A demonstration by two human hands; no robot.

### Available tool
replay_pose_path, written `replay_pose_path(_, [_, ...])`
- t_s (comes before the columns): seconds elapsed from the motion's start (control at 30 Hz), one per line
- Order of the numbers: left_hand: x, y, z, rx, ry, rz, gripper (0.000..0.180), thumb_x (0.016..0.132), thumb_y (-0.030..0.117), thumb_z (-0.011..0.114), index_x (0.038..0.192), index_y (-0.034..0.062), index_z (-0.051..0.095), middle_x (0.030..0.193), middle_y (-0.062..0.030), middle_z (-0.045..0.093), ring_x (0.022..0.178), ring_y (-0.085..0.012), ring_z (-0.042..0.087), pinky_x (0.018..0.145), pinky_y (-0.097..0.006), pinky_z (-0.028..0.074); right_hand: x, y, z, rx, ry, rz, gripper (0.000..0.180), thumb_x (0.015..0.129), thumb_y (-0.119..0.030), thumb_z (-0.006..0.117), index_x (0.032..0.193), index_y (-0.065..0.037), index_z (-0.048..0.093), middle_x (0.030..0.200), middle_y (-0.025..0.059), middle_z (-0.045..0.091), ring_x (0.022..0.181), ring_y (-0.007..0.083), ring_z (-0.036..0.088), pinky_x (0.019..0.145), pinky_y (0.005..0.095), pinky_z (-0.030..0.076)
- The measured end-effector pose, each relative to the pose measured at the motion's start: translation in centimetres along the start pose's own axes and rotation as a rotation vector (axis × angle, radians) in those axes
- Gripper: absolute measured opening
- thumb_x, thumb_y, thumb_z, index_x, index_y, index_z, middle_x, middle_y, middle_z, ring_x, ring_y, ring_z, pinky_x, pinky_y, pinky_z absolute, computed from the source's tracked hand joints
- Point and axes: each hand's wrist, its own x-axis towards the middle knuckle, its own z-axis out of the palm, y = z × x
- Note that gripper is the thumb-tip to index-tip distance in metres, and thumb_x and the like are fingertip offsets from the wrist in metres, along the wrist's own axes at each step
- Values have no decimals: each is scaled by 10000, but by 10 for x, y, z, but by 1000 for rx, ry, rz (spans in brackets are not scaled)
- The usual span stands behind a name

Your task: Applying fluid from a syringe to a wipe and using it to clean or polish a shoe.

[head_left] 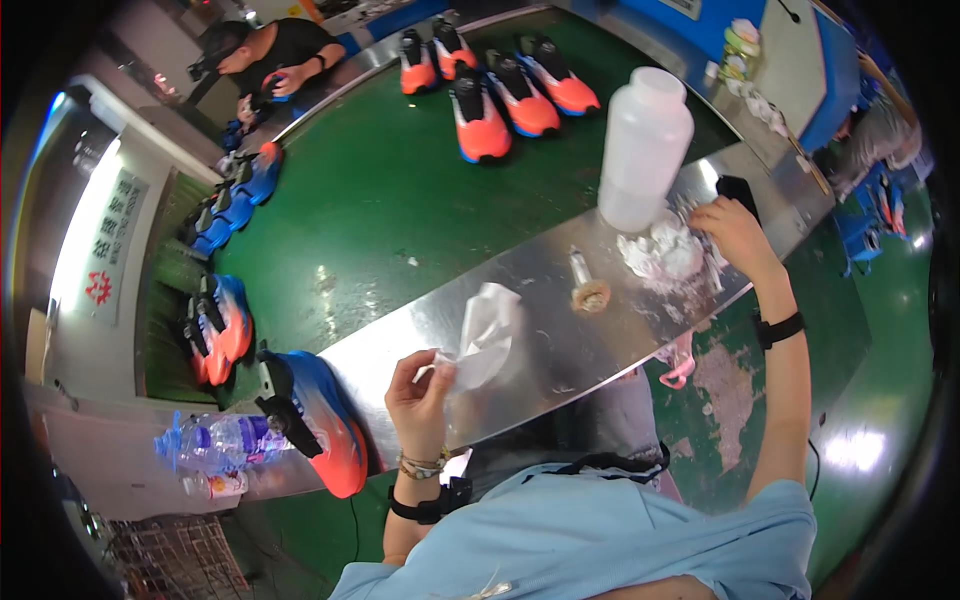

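Nearest, left hand (420,392) pinches a crumpled white cloth (486,335) at its lower end; cloth's long axis runs up toward 1 o'clock over the steel bench (540,300). Farther, at 2 o'clock, right hand (735,232) rests fingers curled on a white wad pile (662,252), closure unclear. Beyond stands a white plastic bottle (643,145).

Pretty clearly a shoe factory floor. Orange-and-blue sneakers (481,118) sat in rows on a green conveyor belt (380,200), more pairs (222,327) were stacked on a rack at the side, and another worker (272,62) was handling a shoe at the far end beside a metal tabletop (560,330).
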Motion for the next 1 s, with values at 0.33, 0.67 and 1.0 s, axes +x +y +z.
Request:
replay_pose_path(0.33, [-9, -4, -27, -33, 66, -44, 117, 839, -35, 621, 930, 15, 567, 797, -18, 617, 699, -64, 541, 624, -200, 421, 24, 26, 13, -36, -309, -252, 119, 722, -64, 561, 827, -80, 614, 933, 37, 609, 926, 255, 565, 804, 355, 472])
replay_pose_path(0.67, [-21, -2, -13, -25, 67, 43, 110, 817, -45, 648, 900, 0, 593, 790, -27, 635, 678, -66, 561, 619, -200, 445, -23, 20, -41, 94, 152, 80, 174, 829, -73, 503, 992, -48, 558, 1081, 93, 587, 932, 222, 558, 773, 340, 479])
replay_pose_path(1.0, [15, 35, 31, 102, -370, 394, 210, 720, -164, 654, 893, -57, 597, 860, -114, 652, 794, -144, 630, 712, -255, 513, 45, -204, -58, 1754, 888, 243, 299, 949, -240, 478, 1134, -23, 387, 865, 169, 562, 578, 135, 527, 402, 207, 410])
